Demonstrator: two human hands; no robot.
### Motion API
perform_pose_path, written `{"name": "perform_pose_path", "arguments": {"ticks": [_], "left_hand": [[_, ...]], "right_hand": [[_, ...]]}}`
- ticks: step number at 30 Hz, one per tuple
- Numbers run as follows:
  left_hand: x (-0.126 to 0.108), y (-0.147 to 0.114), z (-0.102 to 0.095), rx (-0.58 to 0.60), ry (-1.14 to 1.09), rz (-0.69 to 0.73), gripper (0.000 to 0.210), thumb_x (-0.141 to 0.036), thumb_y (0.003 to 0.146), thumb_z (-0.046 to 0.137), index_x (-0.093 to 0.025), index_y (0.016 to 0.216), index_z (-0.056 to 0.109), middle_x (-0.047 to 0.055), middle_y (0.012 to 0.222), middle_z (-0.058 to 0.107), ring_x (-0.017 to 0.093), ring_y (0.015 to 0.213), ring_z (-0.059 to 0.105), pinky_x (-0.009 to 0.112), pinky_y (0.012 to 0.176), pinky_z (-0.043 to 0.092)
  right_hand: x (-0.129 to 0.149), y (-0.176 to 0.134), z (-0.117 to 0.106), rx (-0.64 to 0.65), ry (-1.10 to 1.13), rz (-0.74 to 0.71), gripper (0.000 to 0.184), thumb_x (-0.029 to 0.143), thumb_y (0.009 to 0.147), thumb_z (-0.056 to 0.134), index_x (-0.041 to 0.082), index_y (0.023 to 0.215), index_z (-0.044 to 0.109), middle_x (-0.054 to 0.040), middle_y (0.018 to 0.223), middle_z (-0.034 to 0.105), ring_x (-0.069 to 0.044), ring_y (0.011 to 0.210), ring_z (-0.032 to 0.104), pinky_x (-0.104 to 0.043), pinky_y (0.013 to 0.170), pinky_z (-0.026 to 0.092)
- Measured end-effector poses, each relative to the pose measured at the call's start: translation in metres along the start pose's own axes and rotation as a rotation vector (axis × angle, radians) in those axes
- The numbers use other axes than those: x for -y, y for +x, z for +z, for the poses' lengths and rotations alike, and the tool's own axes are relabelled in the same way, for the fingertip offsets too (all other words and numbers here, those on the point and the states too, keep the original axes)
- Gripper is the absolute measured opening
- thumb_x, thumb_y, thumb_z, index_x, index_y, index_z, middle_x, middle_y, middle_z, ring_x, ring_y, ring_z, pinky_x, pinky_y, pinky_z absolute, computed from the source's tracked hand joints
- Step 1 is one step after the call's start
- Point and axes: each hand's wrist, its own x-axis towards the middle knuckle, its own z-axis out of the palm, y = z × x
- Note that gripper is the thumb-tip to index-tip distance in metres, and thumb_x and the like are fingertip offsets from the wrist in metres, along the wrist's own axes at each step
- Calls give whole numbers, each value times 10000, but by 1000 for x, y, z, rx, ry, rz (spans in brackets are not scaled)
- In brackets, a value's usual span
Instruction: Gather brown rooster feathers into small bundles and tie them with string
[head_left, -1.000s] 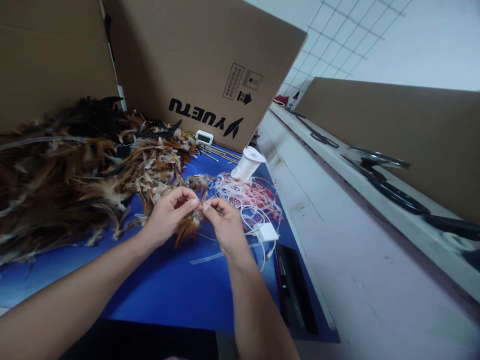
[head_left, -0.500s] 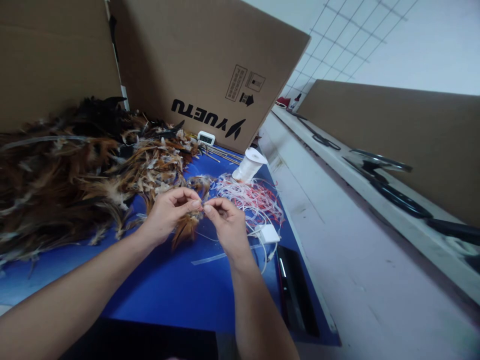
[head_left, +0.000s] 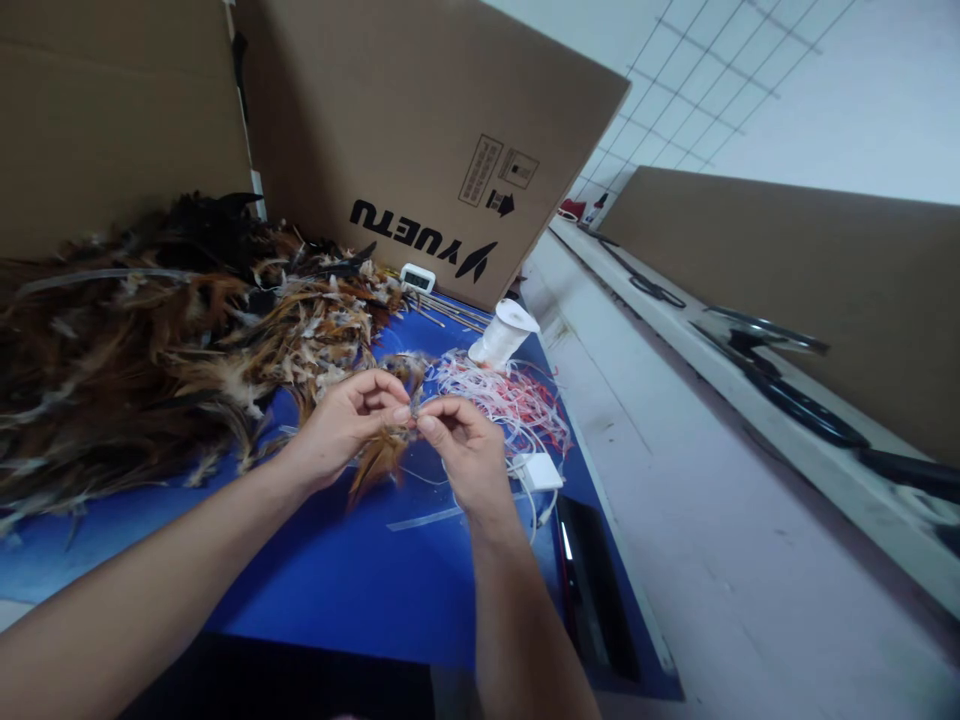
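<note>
My left hand [head_left: 351, 420] is closed in a pinch, thumb against fingers. Below it hangs a small bunch of orange-brown feathers [head_left: 380, 462], its upper end hidden by the fingers. My right hand [head_left: 474, 447] pinches too, its fingertips nearly touching those of the left; what lies in them is too small to make out. Just beyond the fingers, some grey-brown fluffy feathers [head_left: 409, 368] show. To the right is a tangle of white and red ribbon strips [head_left: 491, 395], with a white spool [head_left: 504, 332] standing behind it.
A large feather pile [head_left: 150, 350] covers the left of the blue table [head_left: 360, 575]. Cardboard boxes [head_left: 420, 120] stand behind. A small white digital display [head_left: 417, 278], thin sticks [head_left: 450, 312], a white charger with cable [head_left: 541, 472] and a black glossy object [head_left: 596, 590] lie about. Scissors [head_left: 656, 290] rest on the right ledge.
Both hands sit slightly farther right in the picture, as does most of the scene. Their fingertips have shifted a little, and greyish fluff now shows between them.
</note>
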Motion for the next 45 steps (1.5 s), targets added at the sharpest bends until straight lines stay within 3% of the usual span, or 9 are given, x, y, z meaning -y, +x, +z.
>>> {"name": "perform_pose_path", "arguments": {"ticks": [8,13,17,23,30,38,45], "left_hand": [[-3,-1,1,-3,-39,-15,253,-234,663,811,-173,764,587,-36,644,635,84,582,612,170,544,465],[-5,-2,1,64,-43,-3,256,-218,668,809,-168,752,572,-33,667,650,87,628,636,183,618,490],[-7,-3,0,130,1,-3,257,-245,683,796,-170,773,568,-31,633,636,93,590,616,196,585,475],[-10,-4,-4,226,84,-12,238,-241,694,782,-170,783,573,-30,635,601,86,566,571,192,545,441],[-8,-3,-8,335,35,-78,263,-217,685,785,-179,830,569,-28,634,631,84,547,566,193,547,431],[-8,-5,-7,413,-15,-182,388,-213,659,803,-198,912,509,-25,641,674,105,533,603,197,532,436],[-7,-4,-5,412,-22,-251,454,-197,666,796,-209,975,464,-45,613,665,98,499,593,184,511,420]], "right_hand": [[0,-1,0,-23,6,-34,76,296,780,703,246,791,646,5,784,634,-152,749,595,-322,742,494],[4,0,-2,39,-13,-154,33,264,799,692,257,789,661,-10,830,602,-164,802,575,-335,766,485],[8,-1,-5,88,-54,-200,28,266,793,704,265,771,686,-25,890,604,-184,881,573,-365,839,469],[10,-3,-7,149,-85,-150,38,296,782,717,268,770,694,-15,823,605,-177,807,568,-350,786,461],[9,-3,-8,246,-10,-115,60,270,753,743,260,739,685,2,779,588,-164,781,561,-335,780,446],[3,-3,-10,278,111,59,248,266,635,829,267,809,653,38,749,578,-138,699,541,-289,678,443],[3,-2,-12,290,40,-26,160,253,651,826,229,718,683,22,753,597,-138,740,547,-288,714,428]]}}
